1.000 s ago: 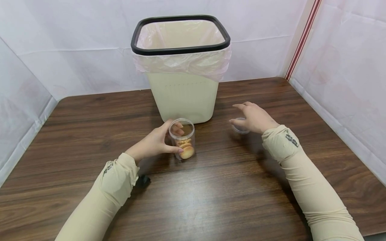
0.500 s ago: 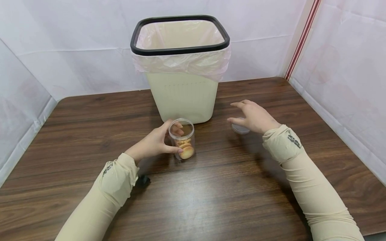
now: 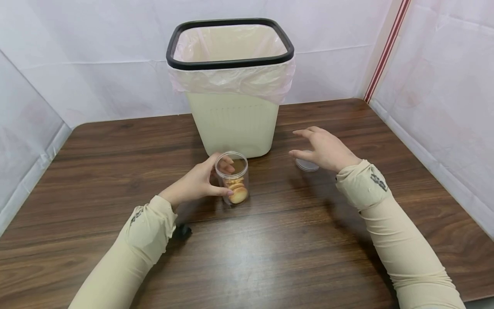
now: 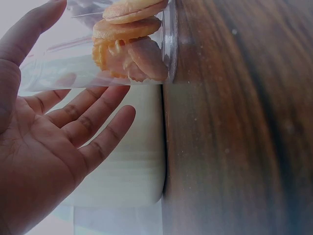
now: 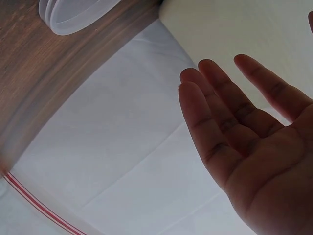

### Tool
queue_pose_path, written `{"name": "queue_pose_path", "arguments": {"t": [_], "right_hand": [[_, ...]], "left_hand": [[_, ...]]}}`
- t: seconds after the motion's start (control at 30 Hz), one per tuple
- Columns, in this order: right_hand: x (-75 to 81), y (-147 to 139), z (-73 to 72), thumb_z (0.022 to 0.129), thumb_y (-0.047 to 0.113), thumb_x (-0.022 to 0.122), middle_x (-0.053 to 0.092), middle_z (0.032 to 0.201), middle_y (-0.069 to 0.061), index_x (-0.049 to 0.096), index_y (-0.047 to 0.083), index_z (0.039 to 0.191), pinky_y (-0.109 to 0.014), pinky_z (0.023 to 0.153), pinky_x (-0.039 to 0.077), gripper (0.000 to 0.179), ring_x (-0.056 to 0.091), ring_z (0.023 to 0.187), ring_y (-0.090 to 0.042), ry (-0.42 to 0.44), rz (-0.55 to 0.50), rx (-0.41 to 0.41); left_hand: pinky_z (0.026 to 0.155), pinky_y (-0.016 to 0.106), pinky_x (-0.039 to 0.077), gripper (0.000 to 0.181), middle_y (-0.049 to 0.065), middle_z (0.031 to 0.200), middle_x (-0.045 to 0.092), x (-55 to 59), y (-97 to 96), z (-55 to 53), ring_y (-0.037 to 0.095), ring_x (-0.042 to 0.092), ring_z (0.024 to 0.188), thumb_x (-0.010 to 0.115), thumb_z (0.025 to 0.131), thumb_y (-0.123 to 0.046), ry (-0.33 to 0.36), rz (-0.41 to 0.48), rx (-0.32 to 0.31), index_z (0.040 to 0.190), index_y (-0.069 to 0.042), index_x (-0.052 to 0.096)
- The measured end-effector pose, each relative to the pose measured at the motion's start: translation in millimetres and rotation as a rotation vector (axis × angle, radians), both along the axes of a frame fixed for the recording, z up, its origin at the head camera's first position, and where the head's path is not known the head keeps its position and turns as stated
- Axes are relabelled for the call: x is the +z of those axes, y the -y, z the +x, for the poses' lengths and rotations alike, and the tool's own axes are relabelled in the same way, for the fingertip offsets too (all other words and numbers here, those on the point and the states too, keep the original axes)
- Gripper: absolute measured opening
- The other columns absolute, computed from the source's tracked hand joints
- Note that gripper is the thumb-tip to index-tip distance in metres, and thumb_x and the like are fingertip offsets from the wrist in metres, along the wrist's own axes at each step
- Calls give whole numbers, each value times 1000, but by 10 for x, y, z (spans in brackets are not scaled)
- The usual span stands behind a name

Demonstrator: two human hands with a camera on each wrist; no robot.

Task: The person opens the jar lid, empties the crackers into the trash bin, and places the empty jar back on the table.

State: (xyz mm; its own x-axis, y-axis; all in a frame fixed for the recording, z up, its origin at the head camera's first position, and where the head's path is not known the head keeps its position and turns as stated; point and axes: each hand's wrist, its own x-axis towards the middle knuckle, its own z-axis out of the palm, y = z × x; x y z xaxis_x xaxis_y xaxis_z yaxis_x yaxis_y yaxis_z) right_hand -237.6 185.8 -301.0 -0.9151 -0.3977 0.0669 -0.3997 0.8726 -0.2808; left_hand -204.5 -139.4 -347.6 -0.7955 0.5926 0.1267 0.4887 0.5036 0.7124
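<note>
Overall stage, judging by layout: partway. Across most of the view, a dark wood-grain desk (image 3: 270, 257). At far middle, a cream waste bin (image 3: 235, 124), black rim, with pinkish plastic liner (image 3: 231, 81) folded down outside. Nothing seen dropped in; bottom hidden.

Just near of bin, apart from it: clear plastic jar (image 3: 234, 176), upright, apparently resting on desk. Mouth uncovered, so opening counts as done. Well to the right of jar and a bit farther: clear round lid (image 3: 307, 166), likely from jar, on desk. Off and set aside; not on jar, so covering counts as left. Low inside jar: round cookies (image 3: 238, 195), several, exact count unclear. None seen outside jar.

Fingers last. Left hand (image 3: 197, 183): gripping jar, thumb on near side, fingers round far side, parted only by jar's thickness. Little finger apparently clear of jar in left wrist view. Right hand (image 3: 326, 150): fingers extended, thumb well apart from the rest, at and above lid. Holding nothing. Gap to lid visible in right wrist view; no contact seen.
</note>
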Motion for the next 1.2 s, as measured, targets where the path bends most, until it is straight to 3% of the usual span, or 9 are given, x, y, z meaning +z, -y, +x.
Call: {"name": "queue_pose_path", "arguments": {"t": [0.23, 0.73, 1.2], "right_hand": [[35, 19, 24, 91, 39, 62, 48, 139, -23, 47, 5, 140, -51, 108, 37, 62, 45, 131, -37, -2, -4, 5], [90, 46, 87, 91, 39, 63, 47, 142, -20, 46, 6, 141, -49, 111, 33, 63, 41, 134, -35, -42, -30, 31], [101, 79, 82, 90, 37, 64, 48, 141, -19, 46, 5, 141, -47, 112, 33, 63, 43, 134, -33, -72, -57, 42]], "left_hand": [[91, 42, 48, 66, 13, 119, 64, 3, 12, -2, 25, 60, 112, 81, 77, -19, -2, 4, -10, 128, -3, 43], [97, 45, 45, 67, 11, 120, 63, -5, 16, -13, 24, 59, 113, 81, 77, -20, 10, -7, -4, 130, -3, 42], [93, 42, 48, 66, 11, 118, 64, -22, 20, -20, 23, 61, 109, 82, 76, -17, 22, 20, -4, 128, -3, 43]]}}
